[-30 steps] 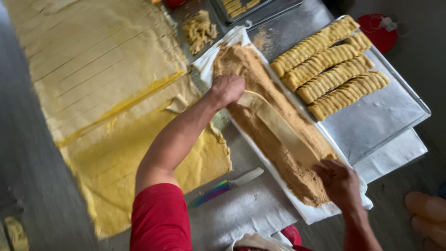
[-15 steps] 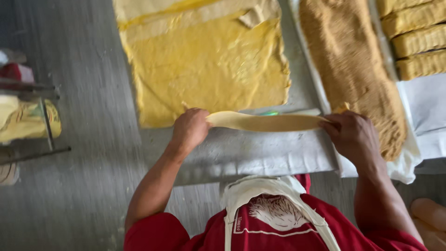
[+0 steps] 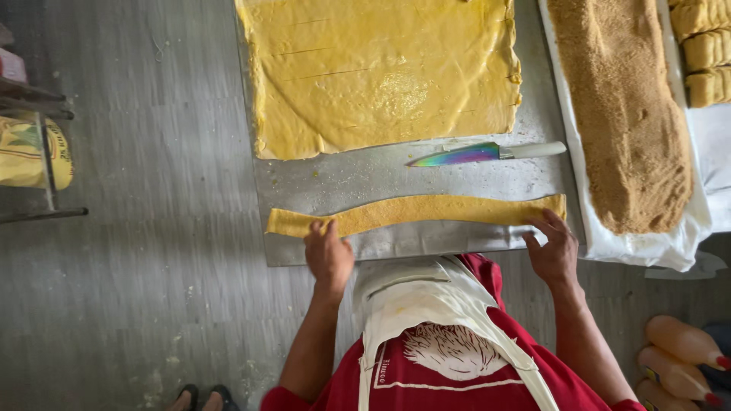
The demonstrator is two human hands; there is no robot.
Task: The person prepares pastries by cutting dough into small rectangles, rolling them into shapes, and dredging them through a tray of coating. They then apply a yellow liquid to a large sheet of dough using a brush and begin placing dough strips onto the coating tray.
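Note:
A long yellow dough strip (image 3: 426,211) lies flat along the near edge of the metal table (image 3: 365,176). My left hand (image 3: 327,255) rests its fingertips on the strip's left part. At the strip's right end, my right hand (image 3: 553,250) touches it with spread fingers. Beyond the strip lies a knife (image 3: 487,153) with a rainbow blade and white handle. A large sheet of yellow dough (image 3: 381,72) covers the far part of the table.
A white cloth-lined tray with a brown crumbly filling (image 3: 624,114) sits to the right, with rolled pastries (image 3: 704,53) beyond it. Bottles (image 3: 678,342) stand on the floor at lower right. A rack with a yellow bag (image 3: 34,152) is at left.
The strip, held up between both hands before, now lies flat on the table's near edge. The view has shifted to look straight down.

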